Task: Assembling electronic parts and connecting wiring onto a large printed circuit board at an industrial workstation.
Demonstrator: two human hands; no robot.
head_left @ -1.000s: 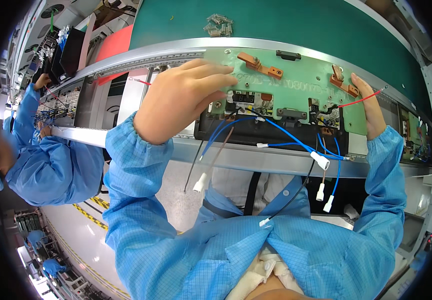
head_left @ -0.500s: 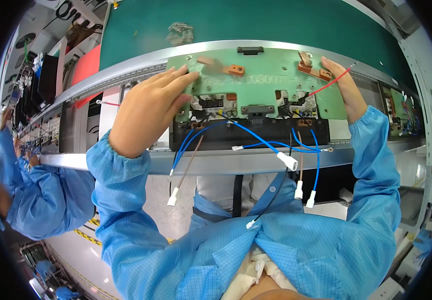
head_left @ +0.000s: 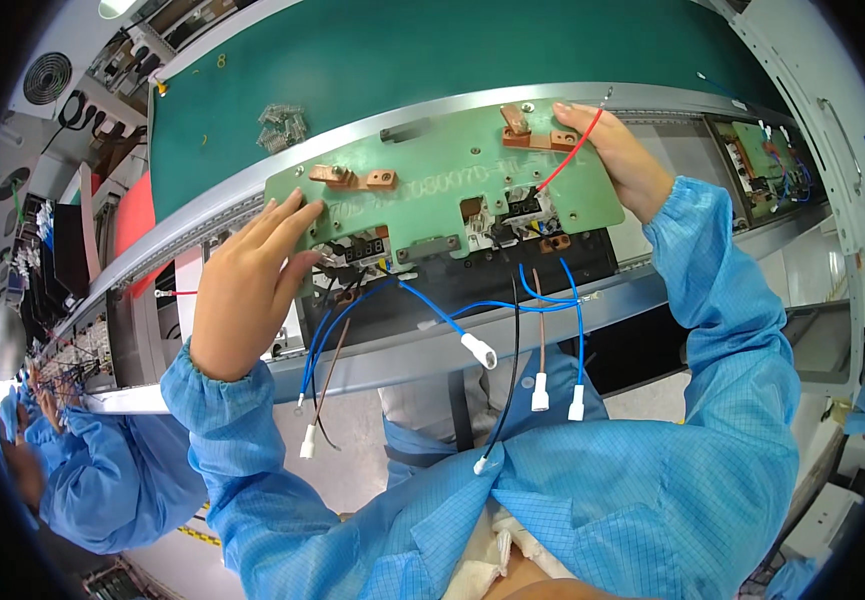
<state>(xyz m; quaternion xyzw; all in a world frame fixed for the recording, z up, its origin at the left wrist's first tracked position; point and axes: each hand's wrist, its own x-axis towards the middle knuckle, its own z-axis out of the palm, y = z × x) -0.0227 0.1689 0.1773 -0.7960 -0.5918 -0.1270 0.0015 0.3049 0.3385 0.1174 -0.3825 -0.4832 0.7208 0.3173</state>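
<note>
A green circuit-board-like plate (head_left: 432, 170) with cutouts lies over a black base (head_left: 432, 295) and is slightly tilted in view. My left hand (head_left: 252, 270) grips its left end, fingers over the top face and thumb apart near a cutout. My right hand (head_left: 622, 160) holds the right end, a finger along the far corner; its thumb is hidden. Copper bars (head_left: 352, 179) and a copper block (head_left: 537, 137) sit on the plate. Small display modules (head_left: 362, 250) show through the cutouts. Blue wires (head_left: 437, 308), brown and black leads with white connectors (head_left: 477, 350) hang toward me; a red wire (head_left: 577, 150) rises at right.
A metal rail line (head_left: 672, 245) runs under the work, with another wired assembly (head_left: 767, 165) farther right. Small clear parts (head_left: 280, 127) lie in a pile on the green mat (head_left: 382, 60). At left, another person in blue sleeves (head_left: 122, 470) works near wired parts.
The view has turned and shifted, so the plate appears farther left and slanted. Both my hands stay at its ends. The left copper bars, blurred before, now show clearly.
</note>
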